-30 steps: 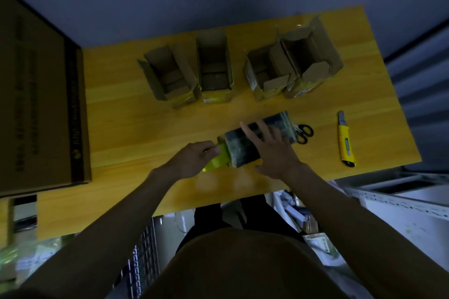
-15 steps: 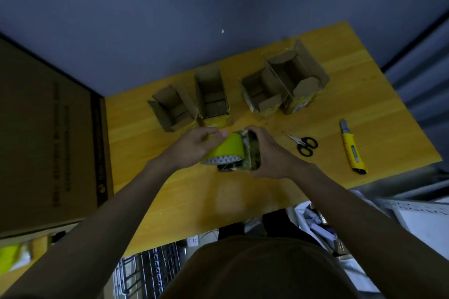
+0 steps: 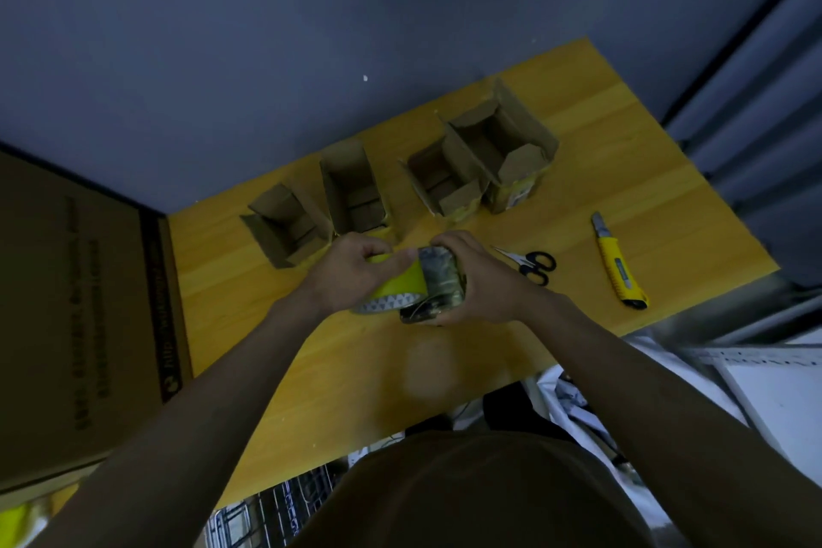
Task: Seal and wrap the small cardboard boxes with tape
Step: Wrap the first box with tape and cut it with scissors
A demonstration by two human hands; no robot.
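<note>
Here the right hand (image 3: pixel 478 280) grips the wrapped box (image 3: pixel 440 280) endwise toward the viewer; left hand (image 3: pixel 351 271) fingers pinch the tape roll (image 3: pixel 396 287).

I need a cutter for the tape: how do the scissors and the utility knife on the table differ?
The scissors have black handles and bare metal blades; the knife has a yellow body with a black end. The scissors lie close to the right hand; the knife lies further right, near the table edge. Both lie flat and untouched.
</note>
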